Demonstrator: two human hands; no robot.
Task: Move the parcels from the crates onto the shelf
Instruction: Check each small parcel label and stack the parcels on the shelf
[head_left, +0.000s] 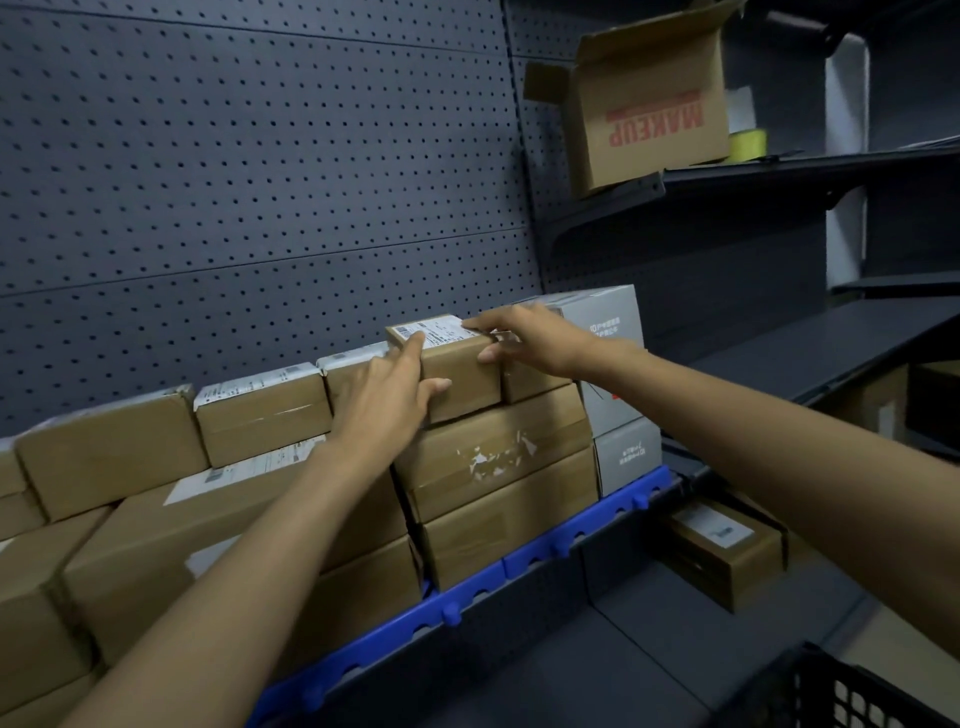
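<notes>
A small brown parcel (457, 371) with a white label sits on top of a stack of brown parcels (493, 467) on the shelf with the blue front rail (535, 551). My left hand (387, 400) grips the parcel's left side, thumb on its front face. My right hand (524, 335) holds its right top corner from above. Several brown parcels (260, 415) fill the shelf to the left in rows. A corner of a dark crate (852, 696) shows at the bottom right.
Grey boxes (618, 395) stand right of the stack. A single brown parcel (727, 551) lies on the lower shelf. An open cardboard box marked MAKEUP (654, 98) sits on the upper right shelf, a yellow tape roll (748, 144) beside it. Perforated back panel (260, 182) behind.
</notes>
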